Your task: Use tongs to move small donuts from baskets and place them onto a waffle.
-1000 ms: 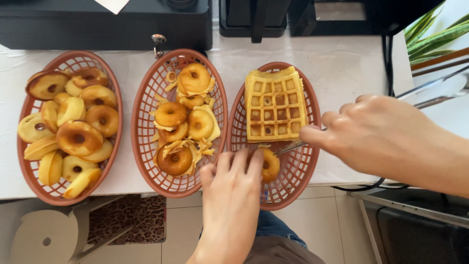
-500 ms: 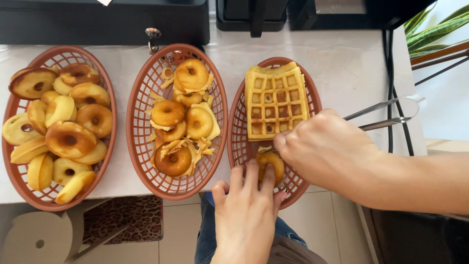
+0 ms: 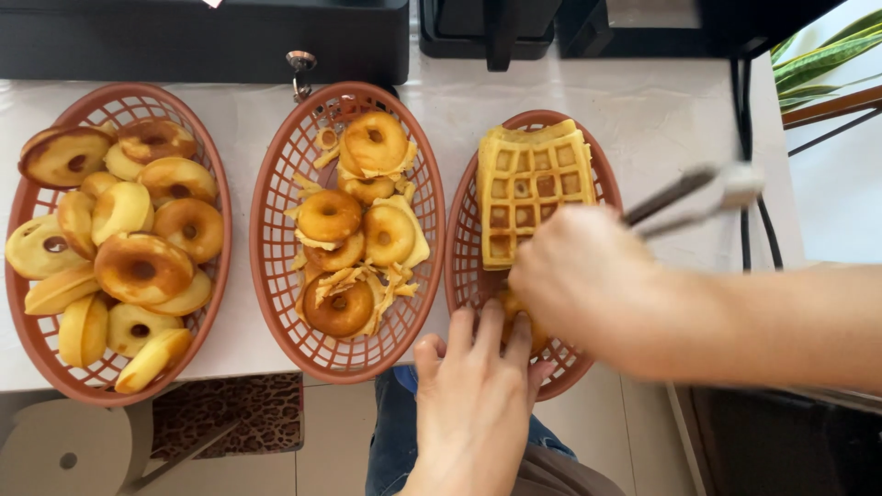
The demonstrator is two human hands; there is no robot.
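We grasp the metal tongs in our right hand, long axis running up-right over the right basket beside the waffle, while our open left hand touches that basket's near rim.

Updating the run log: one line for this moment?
right hand: holds tongs | left hand: on right basket rim | waffle inside

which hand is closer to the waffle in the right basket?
Right. The right hand, holding metal tongs, sits at the waffle, overlapping its lower right edge. The left hand is further down, fingertips at the basket's near rim, below the waffle.
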